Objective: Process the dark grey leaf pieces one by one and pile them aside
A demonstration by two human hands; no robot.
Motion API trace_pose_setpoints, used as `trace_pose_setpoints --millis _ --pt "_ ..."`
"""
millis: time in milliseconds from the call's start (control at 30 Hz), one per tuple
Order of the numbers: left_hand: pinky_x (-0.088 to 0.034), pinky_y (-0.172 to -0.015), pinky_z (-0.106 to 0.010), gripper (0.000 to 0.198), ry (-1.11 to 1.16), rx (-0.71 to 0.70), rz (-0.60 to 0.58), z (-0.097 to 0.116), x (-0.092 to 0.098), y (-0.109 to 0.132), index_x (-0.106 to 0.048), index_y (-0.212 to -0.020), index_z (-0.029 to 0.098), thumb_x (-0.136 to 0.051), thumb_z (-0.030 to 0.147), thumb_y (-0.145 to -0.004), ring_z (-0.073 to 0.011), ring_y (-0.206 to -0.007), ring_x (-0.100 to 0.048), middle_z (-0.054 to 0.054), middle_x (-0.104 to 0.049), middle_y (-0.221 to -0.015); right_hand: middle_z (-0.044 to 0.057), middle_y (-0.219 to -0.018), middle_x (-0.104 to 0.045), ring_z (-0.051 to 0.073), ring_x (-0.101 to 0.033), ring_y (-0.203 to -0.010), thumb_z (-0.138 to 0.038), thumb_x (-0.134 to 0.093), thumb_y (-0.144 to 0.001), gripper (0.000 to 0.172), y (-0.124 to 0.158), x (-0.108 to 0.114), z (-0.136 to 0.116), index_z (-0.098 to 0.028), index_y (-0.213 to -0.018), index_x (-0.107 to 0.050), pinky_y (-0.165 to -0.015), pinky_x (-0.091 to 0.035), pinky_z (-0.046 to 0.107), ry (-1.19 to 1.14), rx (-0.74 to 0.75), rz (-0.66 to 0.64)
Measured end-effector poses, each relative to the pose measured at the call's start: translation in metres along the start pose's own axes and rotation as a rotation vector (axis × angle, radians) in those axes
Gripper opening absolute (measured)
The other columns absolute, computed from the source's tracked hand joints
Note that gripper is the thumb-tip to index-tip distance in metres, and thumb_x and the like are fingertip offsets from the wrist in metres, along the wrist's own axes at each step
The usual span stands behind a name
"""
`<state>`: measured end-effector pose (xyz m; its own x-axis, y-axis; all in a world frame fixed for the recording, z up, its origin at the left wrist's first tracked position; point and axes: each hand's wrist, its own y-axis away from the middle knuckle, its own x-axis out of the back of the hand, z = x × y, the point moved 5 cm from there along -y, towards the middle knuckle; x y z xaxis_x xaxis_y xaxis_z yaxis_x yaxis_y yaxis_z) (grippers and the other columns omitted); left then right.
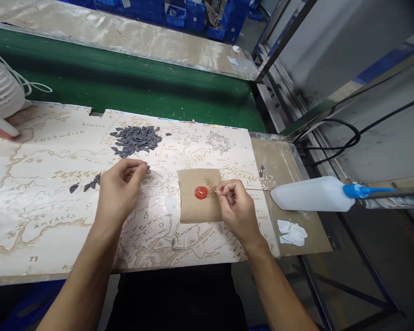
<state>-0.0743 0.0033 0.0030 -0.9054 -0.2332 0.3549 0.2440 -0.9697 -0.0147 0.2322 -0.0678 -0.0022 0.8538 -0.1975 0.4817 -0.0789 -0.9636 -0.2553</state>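
1. Left hand (120, 186): thumb and forefinger are pinched on a small dark piece (148, 169), only partly visible.
2. Right hand (239, 206): thumb and forefinger are closed together at the right part of the brown card (189, 209); whether they grip anything is too small to tell.
3. The brown card lies flat between the hands, bearing a red oval (200, 192) just left of the right fingertips.
4. A pile of dark pieces (138, 139) lies beyond the left hand; a few loose ones (93, 183) lie to its left.
5. Small pale bits (220, 142) are scattered beyond the right hand.
6. A white bottle (310, 193) with a blue nozzle (365, 191) lies on its side, right of the right hand.
7. A map sheet (55, 197) covers most of the tabletop (286, 158) under both hands.
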Motion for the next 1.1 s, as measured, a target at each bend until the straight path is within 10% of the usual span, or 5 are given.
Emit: trace_pose_setpoints --millis 200,533,1100 --pt "-0.064 -0.098 -0.042 0.026 0.328 0.096 -0.220 0.015 -0.037 0.032 -0.086 -0.104 0.021 -0.094 0.039 -0.088 -0.0267 -0.101 -0.081 -0.009 -0.086 -0.103 0.004 -0.103 -0.073 0.024 -0.070 -0.093 -0.012 -0.062 -0.103 0.019 0.007 -0.001 0.014 -0.029 -0.098 -0.053 -0.083 -0.053 0.040 0.049 -0.070 -0.095" --pt "-0.064 -0.086 -0.031 0.015 0.619 0.203 -0.560 0.048 -0.087 0.081 -0.086 -0.104 0.022 -0.091 0.033 -0.096 -0.0183 -0.088 -0.078 -0.004 -0.084 -0.093 -0.001 -0.102 -0.074 0.017 -0.076 -0.089 -0.024 -0.084 -0.104 0.028 -0.002 0.007 -0.037 -0.028 -0.098 -0.056 -0.088 -0.067 0.036 -0.639 -0.137 0.061" --pt "-0.062 -0.084 -0.027 0.016 0.677 0.232 -0.585 0.046 -0.093 0.083 -0.085 -0.101 0.019 -0.094 0.029 -0.092 -0.0151 -0.084 -0.077 -0.003 -0.082 -0.087 0.001 -0.103 -0.075 0.017 -0.076 -0.094 -0.022 -0.083 -0.105 0.025 0.003 -0.001 -0.042 -0.028 -0.099 -0.060 -0.082 -0.070 0.031 -0.634 -0.128 0.052"
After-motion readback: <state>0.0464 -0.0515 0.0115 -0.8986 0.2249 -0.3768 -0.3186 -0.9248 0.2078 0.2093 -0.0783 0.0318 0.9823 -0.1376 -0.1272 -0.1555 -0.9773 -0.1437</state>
